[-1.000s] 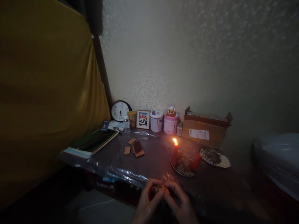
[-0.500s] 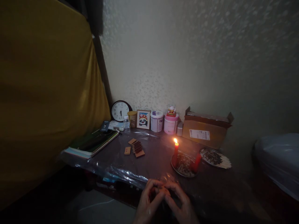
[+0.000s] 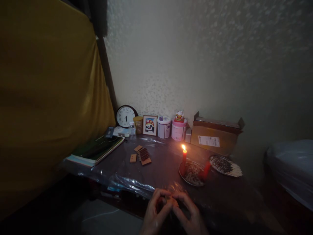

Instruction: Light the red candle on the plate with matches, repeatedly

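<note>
At 4–5 o'clock, plate [image 3: 195, 185] holds lit candle [image 3: 184, 160] + unclear bits [image 3: 193, 172]. L hand [image 3: 156, 216] & R hand [image 3: 192, 215], half-curled, pinch tan pc. [image 3: 173, 201], partly hidden.

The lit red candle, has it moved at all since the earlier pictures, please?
No. Judged against the cardboard box, the lit red candle stands in the same place, so there is no direction to give.

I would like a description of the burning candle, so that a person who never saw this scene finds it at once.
On the dark table, find the plate nearer to the right hand. At its left side stands a red candle. Unlike the other candle, at the plate's right side, it carries a flame.
</note>
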`<action>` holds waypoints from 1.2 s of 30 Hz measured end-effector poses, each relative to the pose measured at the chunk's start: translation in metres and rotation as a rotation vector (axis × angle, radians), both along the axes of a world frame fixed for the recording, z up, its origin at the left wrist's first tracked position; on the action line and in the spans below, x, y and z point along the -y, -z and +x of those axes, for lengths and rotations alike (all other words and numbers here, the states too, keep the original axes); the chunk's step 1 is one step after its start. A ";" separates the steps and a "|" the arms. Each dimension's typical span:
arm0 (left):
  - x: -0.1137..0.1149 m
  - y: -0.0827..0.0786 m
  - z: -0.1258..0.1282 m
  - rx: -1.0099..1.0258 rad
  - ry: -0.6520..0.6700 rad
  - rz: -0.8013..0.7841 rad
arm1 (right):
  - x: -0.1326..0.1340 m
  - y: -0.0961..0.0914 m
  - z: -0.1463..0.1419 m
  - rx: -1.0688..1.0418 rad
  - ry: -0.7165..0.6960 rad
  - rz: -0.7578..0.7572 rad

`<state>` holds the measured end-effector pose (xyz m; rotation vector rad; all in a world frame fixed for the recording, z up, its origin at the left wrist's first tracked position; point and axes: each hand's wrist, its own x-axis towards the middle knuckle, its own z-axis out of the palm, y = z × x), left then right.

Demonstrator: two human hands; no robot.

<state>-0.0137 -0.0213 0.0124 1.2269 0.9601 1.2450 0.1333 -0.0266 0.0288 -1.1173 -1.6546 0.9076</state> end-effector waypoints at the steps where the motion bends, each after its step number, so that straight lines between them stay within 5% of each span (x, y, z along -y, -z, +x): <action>1: 0.000 0.001 0.001 -0.003 -0.018 0.007 | 0.000 0.000 0.000 -0.002 -0.001 0.000; 36: 0.002 -0.009 0.004 0.045 0.058 0.032 | -0.001 0.002 0.005 0.049 -0.025 0.032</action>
